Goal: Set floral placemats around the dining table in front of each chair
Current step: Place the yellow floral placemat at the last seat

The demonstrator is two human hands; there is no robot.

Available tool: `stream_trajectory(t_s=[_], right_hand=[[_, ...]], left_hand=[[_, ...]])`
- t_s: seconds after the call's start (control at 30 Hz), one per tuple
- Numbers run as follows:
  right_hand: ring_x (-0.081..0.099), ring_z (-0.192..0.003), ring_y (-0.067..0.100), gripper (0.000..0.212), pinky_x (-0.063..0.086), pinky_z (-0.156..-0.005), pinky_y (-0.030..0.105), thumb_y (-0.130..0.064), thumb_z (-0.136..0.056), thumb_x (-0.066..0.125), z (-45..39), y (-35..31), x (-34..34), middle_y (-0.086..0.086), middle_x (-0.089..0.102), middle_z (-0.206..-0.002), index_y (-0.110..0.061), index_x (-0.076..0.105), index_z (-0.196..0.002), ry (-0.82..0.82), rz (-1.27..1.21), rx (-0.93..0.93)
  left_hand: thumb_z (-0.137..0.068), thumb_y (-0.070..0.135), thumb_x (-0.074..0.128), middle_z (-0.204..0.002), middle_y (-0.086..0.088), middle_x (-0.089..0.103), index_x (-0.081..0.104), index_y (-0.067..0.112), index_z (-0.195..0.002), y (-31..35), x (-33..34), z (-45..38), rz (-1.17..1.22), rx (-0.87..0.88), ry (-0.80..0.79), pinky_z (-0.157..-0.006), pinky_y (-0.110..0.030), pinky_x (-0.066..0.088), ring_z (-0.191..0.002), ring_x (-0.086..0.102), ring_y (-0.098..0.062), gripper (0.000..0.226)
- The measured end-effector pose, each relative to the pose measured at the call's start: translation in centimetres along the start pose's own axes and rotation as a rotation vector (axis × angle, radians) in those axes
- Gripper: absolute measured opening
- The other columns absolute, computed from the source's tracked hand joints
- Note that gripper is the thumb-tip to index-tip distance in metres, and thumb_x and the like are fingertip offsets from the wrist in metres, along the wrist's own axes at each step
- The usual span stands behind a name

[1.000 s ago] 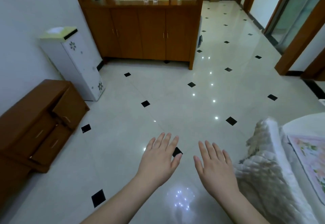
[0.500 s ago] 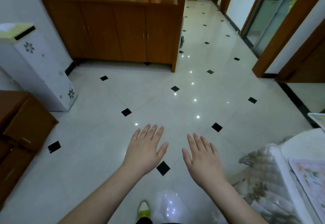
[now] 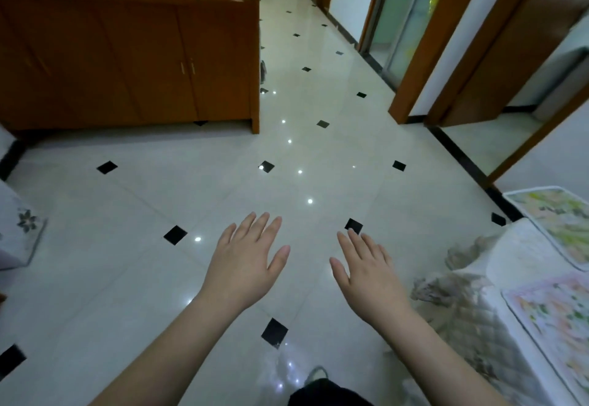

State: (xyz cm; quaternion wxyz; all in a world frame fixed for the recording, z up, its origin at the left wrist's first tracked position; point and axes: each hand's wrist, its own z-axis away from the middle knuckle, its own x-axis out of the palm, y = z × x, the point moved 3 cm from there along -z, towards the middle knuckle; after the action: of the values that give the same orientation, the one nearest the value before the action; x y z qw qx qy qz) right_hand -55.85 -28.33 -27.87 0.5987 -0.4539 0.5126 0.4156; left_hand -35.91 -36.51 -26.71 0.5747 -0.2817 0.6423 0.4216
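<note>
left hand (image 3: 243,265) and right hand (image 3: 369,273) hover flat, fingers straight, holding nothing — over the tiled floor (image 3: 134,214); two floral placemats (image 3: 554,224) lie on the table (image 3: 510,255) at right.

Open floor (image 3: 242,182) ahead; table (image 3: 516,265) blocks right.

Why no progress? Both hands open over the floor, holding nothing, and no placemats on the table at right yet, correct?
Not quite. In the head view two floral placemats already lie on the table at right: the far placemat and the near placemat. The rest holds: the left hand and right hand are open over the floor, holding nothing.
</note>
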Motion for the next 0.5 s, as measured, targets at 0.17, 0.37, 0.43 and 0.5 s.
stream_trajectory(t_s=[0.17, 0.37, 0.43, 0.5], right_hand=[[0.013, -0.151, 0.021, 0.084, 0.005, -0.121, 0.037, -0.059, -0.085, -0.009, -5.1, 1.2, -0.6, -0.002, 0.017, -0.164, -0.025, 0.017, -0.156, 0.016, 0.043, 0.025], [0.055, -0.128, 0.032, 0.062, 0.024, -0.108, 0.044, -0.049, -0.095, 0.027, -12.0, 5.1, -0.2, 0.010, 0.058, -0.138, -0.014, 0.060, -0.134, 0.078, 0.098, 0.093], [0.056, -0.126, 0.033, 0.061, 0.024, -0.107, 0.045, -0.049, -0.094, 0.028, -14.3, 6.8, -0.6, 0.011, 0.059, -0.137, -0.014, 0.062, -0.131, 0.068, 0.090, 0.118], [0.056, -0.126, 0.033, 0.061, 0.024, -0.108, 0.044, -0.048, -0.094, 0.029, -16.5, 8.5, -1.0, 0.012, 0.059, -0.136, -0.013, 0.062, -0.131, 0.078, 0.092, 0.129]], left_hand=[[-0.085, 0.064, -0.005, -0.164, 0.005, 0.025, 0.024, 0.030, -0.157, -0.3, 0.2, -5.6, 0.009, 0.043, -0.025, -0.122, -0.039, 0.010, -0.153, 0.015, -0.016, 0.085], [-0.098, 0.058, 0.020, -0.151, -0.002, 0.049, 0.050, 0.025, -0.146, 1.8, 0.8, -14.3, -0.141, 0.130, -0.017, -0.113, -0.049, 0.035, -0.144, 0.040, -0.021, 0.065], [-0.098, 0.061, 0.010, -0.155, -0.001, 0.044, 0.045, 0.027, -0.149, 3.2, 0.3, -17.2, -0.163, 0.159, -0.055, -0.115, -0.049, 0.031, -0.146, 0.036, -0.021, 0.070], [-0.087, 0.068, -0.021, -0.165, 0.002, 0.022, 0.023, 0.032, -0.157, 4.8, 0.1, -20.1, -0.187, 0.188, -0.073, -0.121, -0.046, 0.014, -0.154, 0.015, -0.019, 0.090]])
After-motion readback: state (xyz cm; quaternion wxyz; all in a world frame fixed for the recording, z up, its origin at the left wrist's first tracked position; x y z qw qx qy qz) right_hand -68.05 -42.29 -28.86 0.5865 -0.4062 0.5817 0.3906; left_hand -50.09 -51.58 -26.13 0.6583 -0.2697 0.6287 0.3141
